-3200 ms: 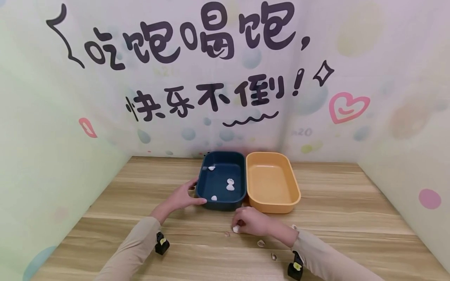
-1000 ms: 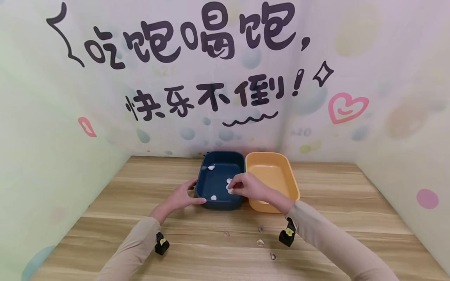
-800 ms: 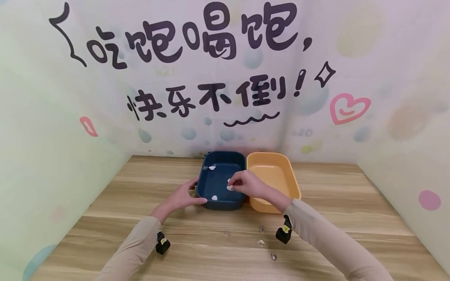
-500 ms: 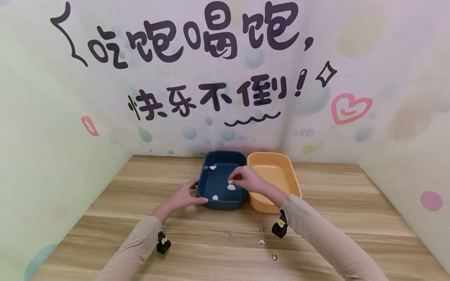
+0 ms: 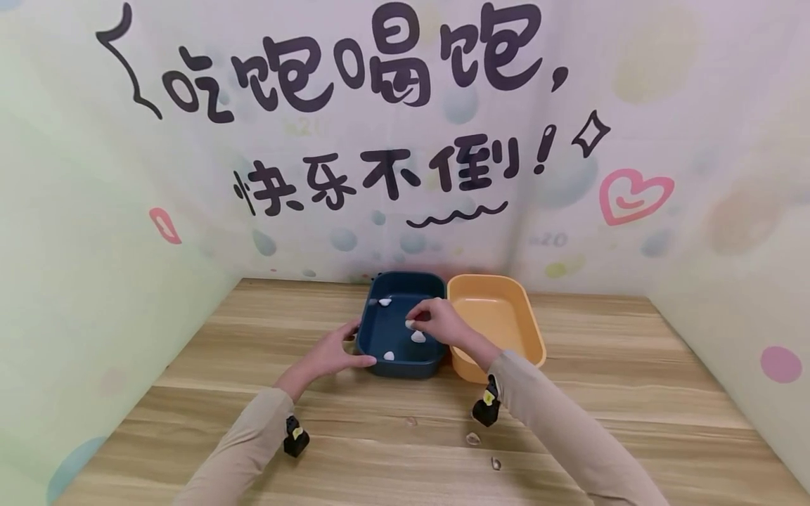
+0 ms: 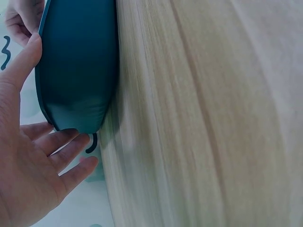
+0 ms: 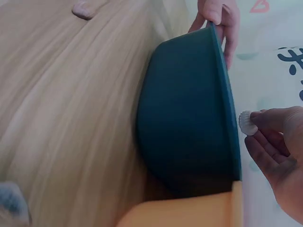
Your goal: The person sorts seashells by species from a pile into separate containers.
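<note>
My right hand [image 5: 439, 323] pinches a small white ribbed seashell [image 7: 246, 124] between thumb and fingertips, over the dark blue bin [image 5: 405, 370]. Inside the bin lie a white shell [image 5: 418, 337] just below those fingers, another shell [image 5: 384, 302] by the left wall, and a third shell [image 5: 389, 356] near the front. At the bin's front left corner is my left hand [image 5: 332, 353]. Its thumb rests on the rim, while the fingers, spread and fairly straight in the left wrist view, touch the bin's outside. My right fingers hide part of the bin's floor.
A yellow bin [image 5: 496, 330] stands against the blue one on the right. On the wooden table [image 5: 354, 450] in front lie a pinkish shell [image 5: 411, 422], a pale shell [image 5: 473, 439] and a darker shell [image 5: 496, 464]. A printed backdrop [image 5: 342, 232] rises behind.
My right hand has come from the table in front, where it held a white shell, up over the blue bin. Lately its fingers shifted slightly farther back. The left hand has stayed at the corner.
</note>
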The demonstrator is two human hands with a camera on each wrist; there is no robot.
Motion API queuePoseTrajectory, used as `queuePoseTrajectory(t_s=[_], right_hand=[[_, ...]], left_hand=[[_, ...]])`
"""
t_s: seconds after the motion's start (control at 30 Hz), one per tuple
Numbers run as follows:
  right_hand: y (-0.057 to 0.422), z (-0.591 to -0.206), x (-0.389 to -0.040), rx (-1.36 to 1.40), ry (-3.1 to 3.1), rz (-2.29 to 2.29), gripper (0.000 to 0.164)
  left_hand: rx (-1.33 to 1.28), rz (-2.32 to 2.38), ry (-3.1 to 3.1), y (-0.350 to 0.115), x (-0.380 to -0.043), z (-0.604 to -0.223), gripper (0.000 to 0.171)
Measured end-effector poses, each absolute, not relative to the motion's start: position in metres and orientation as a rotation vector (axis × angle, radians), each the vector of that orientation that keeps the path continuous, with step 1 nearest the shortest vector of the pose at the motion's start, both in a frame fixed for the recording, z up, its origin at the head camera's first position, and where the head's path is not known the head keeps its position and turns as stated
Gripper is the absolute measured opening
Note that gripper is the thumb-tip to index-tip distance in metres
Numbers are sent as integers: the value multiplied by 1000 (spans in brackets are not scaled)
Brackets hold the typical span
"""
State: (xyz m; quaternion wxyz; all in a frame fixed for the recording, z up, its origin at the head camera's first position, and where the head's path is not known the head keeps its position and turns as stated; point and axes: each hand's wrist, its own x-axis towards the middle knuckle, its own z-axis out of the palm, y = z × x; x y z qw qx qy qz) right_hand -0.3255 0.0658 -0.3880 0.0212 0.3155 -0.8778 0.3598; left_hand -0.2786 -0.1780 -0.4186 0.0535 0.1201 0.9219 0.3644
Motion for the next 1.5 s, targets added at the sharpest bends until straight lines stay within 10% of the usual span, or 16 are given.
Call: queuePoseTrajectory(t_s=[0.47,1.5], right_hand=[[51,-405,-335,702,-2666,1263,23],[118,-369,-292,985,-2658,1259,36]], left_hand=[[385,1122,2793,-179,-277,-417,86],[396,1093,2806,-177,-281,-420,88]])
